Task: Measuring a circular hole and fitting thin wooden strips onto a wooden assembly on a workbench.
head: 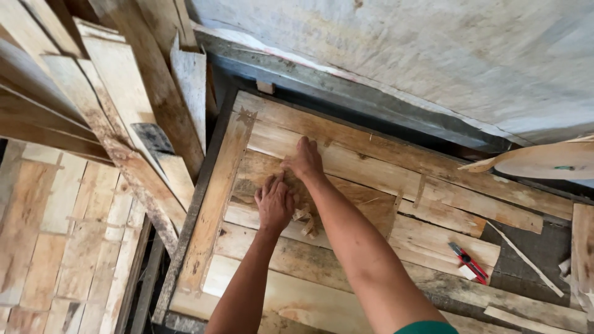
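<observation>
Both hands are pressed flat, fingers spread, on a brown veneer sheet (346,198) mid-table; left hand (274,204) nearer, right hand (303,159) beyond it toward the far edge; nothing is gripped.

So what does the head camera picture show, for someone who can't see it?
Two bare hands, the left hand and right hand, press flat on thin wood veneer sheets laid over a worktable. A red utility knife lies to the right, and wooden planks lean at upper left.

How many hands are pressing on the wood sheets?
2: the left hand lies flat on the veneer sheet, and the right hand presses just beyond it, toward the wall. None seem hidden.
</observation>
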